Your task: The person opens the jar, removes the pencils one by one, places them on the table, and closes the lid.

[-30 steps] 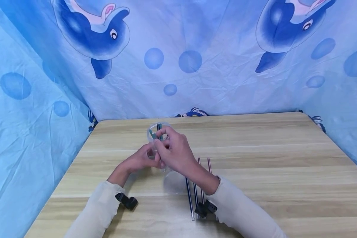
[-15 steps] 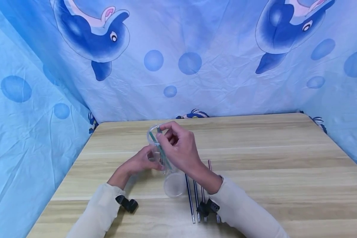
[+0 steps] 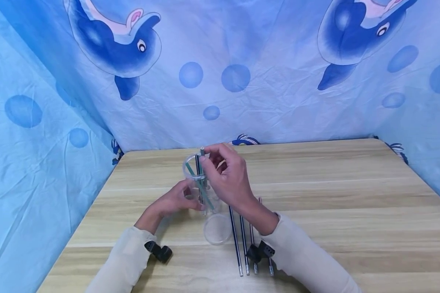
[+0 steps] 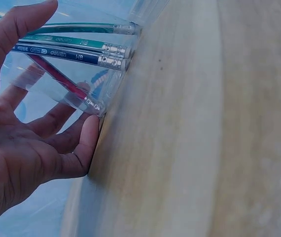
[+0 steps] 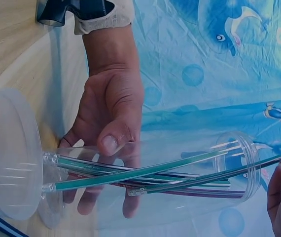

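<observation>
A clear plastic jar stands on the table with several pencils inside, their eraser ends down. My left hand curls round its lower side, thumb and fingers on opposite sides, as the left wrist view also shows. At the jar's mouth my right hand pinches a green pencil near its top. In the right wrist view, the eraser end of this pencil hangs inside the jar, off its bottom. Other pencils in the jar are green, dark blue and red.
A round translucent lid lies on the wooden table in front of the jar. Several dark blue and reddish pencils lie side by side to its right, partly under my right forearm. A blue dolphin-print cloth hangs behind the table.
My right hand has moved up and right from the jar's mouth, and the pinched green pencil now rises above the rim. The left hand stays round the jar.
</observation>
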Demonstrator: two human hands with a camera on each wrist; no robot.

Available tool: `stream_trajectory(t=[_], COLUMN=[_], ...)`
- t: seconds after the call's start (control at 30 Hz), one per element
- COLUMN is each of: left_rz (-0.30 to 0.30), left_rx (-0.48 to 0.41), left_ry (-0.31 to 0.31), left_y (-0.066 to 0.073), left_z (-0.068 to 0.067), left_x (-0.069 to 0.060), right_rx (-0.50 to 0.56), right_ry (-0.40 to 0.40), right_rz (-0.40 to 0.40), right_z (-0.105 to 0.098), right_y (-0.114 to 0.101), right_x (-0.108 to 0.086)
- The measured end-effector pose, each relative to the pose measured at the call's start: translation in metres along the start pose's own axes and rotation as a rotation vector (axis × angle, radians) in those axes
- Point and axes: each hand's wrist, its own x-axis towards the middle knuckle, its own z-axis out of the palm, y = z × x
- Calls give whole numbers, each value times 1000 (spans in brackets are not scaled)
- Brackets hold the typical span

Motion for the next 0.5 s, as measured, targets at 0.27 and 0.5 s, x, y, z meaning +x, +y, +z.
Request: stream_trajectory(t=[0.27, 0.5], left_rz=[33, 40], left_rx=[-10, -40], left_ry=[-9, -16], left_y=[-1, 0], left_z=[0, 2], left_x=[1, 2], right_rx=[214, 387], right_ry=[61, 41], right_rz=[17, 9], right_z=[-5, -9], right_y=[-1, 1], right_x=[5, 10])
